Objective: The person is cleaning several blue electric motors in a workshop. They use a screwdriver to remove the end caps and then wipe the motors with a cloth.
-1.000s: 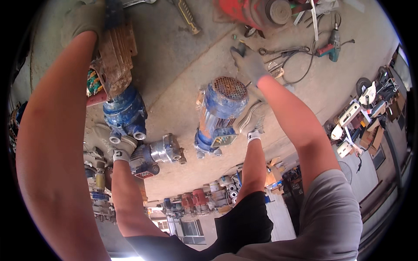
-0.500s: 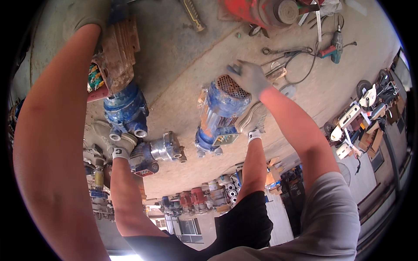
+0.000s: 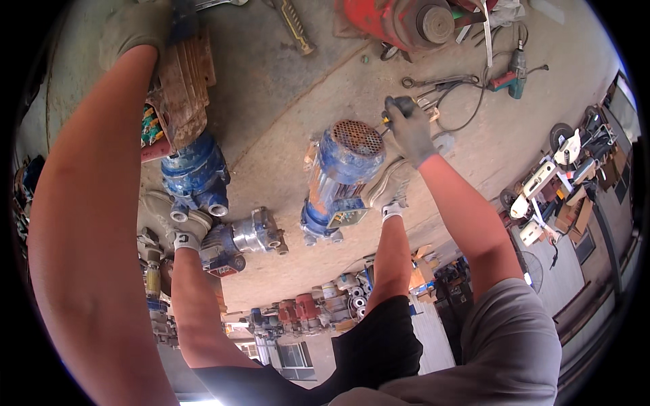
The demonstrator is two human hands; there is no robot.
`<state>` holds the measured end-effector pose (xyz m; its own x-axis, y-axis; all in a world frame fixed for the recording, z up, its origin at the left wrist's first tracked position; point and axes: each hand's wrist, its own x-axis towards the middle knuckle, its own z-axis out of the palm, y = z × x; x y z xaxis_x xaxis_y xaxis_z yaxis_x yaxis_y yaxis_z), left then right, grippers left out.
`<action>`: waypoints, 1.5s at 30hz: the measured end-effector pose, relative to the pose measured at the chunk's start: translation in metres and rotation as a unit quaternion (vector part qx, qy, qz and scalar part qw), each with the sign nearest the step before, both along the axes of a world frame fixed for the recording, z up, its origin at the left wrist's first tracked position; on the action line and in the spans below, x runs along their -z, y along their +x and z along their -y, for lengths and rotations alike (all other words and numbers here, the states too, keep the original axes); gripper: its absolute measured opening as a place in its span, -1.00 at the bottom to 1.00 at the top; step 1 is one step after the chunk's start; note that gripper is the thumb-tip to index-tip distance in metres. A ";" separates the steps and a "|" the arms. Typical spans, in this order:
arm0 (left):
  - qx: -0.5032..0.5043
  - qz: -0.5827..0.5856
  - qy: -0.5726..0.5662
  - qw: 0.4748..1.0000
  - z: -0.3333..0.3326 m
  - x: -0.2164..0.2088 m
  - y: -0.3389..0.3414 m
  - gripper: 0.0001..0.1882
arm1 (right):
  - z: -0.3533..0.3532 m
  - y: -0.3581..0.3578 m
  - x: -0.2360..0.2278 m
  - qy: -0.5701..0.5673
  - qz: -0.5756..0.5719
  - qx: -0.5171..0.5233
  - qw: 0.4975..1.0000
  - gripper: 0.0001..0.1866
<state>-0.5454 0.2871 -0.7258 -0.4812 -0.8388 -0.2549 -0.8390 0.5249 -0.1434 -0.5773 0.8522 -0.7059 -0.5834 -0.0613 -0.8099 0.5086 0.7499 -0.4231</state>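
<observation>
My left hand, in a grey work glove, is at the far end of a rusty brown and blue electric motor. Its fingers are mostly hidden. That motor's open terminal box shows green and brass parts. My right hand, gloved in grey with dark fingers, is closed around a small tool with a yellow and black handle, perhaps a screwdriver; most of it is covered. The hand is just right of an upright blue motor with a rusty perforated fan cover on top.
A combination wrench, a corded power tool and a red machine lie beyond my right hand. A yellow-handled tool is on the floor at the top. My feet flank a smaller blue and silver motor. More motors line the back.
My right hand has moved right, off the fan cover's edge, and a yellow and black handle now shows in its fingers. My left hand stays at the rusty motor.
</observation>
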 end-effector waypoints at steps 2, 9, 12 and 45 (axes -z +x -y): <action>0.006 0.007 0.011 1.000 -0.004 0.008 -0.005 -0.04 | -0.018 0.020 -0.015 -0.033 -0.037 0.012 0.999 -0.65; -0.010 0.022 -0.014 1.000 -0.012 -0.008 -0.006 -0.06 | 0.046 0.004 -0.006 0.041 -0.043 -0.348 0.936 -0.60; -0.032 0.014 -0.005 0.999 -0.019 -0.015 -0.010 -0.05 | 0.070 -0.002 0.048 0.082 -0.005 -0.475 0.876 -0.53; -0.215 -0.227 0.271 0.911 -0.094 -0.477 0.497 -0.57 | 0.127 0.127 -0.486 -0.160 -0.045 -0.244 0.955 -0.84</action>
<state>-0.0480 0.3812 -0.2490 -0.2974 -0.7846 -0.5440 -0.8920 0.0251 0.4514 -0.4505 0.7255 -0.2198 -0.4890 -0.5797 -0.6518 0.0814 0.7136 -0.6958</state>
